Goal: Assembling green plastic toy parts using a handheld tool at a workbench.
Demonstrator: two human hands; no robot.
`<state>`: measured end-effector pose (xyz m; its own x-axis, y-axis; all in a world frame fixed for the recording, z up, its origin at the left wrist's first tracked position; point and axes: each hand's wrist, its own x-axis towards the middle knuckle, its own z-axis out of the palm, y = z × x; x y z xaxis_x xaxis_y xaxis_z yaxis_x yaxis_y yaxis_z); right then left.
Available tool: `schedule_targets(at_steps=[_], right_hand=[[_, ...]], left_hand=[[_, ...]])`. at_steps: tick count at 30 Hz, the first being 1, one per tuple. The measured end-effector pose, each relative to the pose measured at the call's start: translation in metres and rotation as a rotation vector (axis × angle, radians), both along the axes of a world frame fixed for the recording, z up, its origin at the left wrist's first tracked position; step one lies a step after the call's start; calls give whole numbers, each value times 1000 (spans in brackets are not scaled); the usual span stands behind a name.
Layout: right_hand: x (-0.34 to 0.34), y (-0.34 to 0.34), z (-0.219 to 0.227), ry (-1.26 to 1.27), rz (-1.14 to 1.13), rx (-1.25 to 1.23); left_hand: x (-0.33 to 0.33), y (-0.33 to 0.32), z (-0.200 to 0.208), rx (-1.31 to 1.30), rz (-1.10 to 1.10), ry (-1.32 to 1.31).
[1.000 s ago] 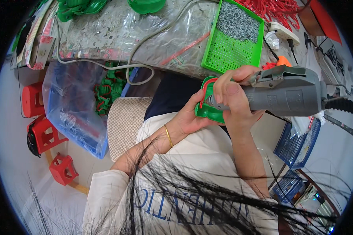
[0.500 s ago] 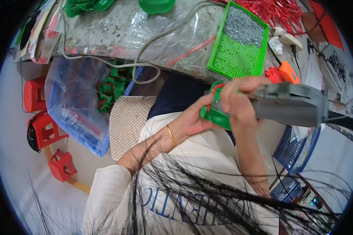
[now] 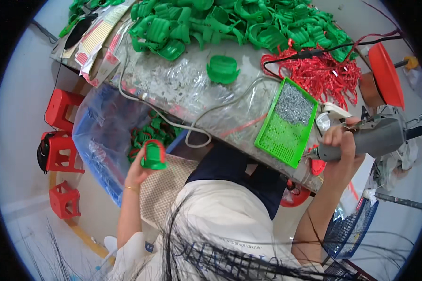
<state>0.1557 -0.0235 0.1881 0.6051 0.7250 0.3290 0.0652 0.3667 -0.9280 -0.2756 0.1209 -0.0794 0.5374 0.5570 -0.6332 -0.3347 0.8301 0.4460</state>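
My left hand [image 3: 136, 172] is closed around a green plastic piece with a red strap [image 3: 154, 157], held up beside the near edge of a blue bin [image 3: 96, 136] lined with clear plastic. Similar green and red pieces [image 3: 150, 131] lie inside that bin. On the right, my right hand [image 3: 341, 144] wraps round the body of a grey electric screwdriver [image 3: 380, 135]. Its tip points left, by the right edge of a bright green perforated tray [image 3: 277, 146]. Small silver screws [image 3: 295, 105] cover the far part of this tray.
A large heap of green plastic pieces [image 3: 187, 25] spreads across the back of the table, and a single green piece [image 3: 222, 69] lies in front. Red straps [image 3: 323, 72] are piled at right. A pale cable [image 3: 169, 112] loops over the table edge. Red stools [image 3: 63, 154] stand left.
My hands have parted. The left has carried the green piece with red strap leftward to the bin; the right has moved the screwdriver right, off the piece. The view now takes in more of the table.
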Motion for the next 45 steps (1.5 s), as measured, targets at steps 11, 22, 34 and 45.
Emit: schedule_targets(at_steps=[11, 22, 34, 45], right_hand=[[43, -13, -5, -348, -243, -220], [172, 15, -69, -349, -315, -438], [206, 70, -125, -772, -89, -832], [216, 13, -104, -253, -482, -362]], left_hand=[[128, 42, 150, 1092, -201, 338], [292, 166, 131, 1438, -423, 1043], [262, 129, 149, 796, -141, 182], [244, -32, 129, -342, -79, -691]])
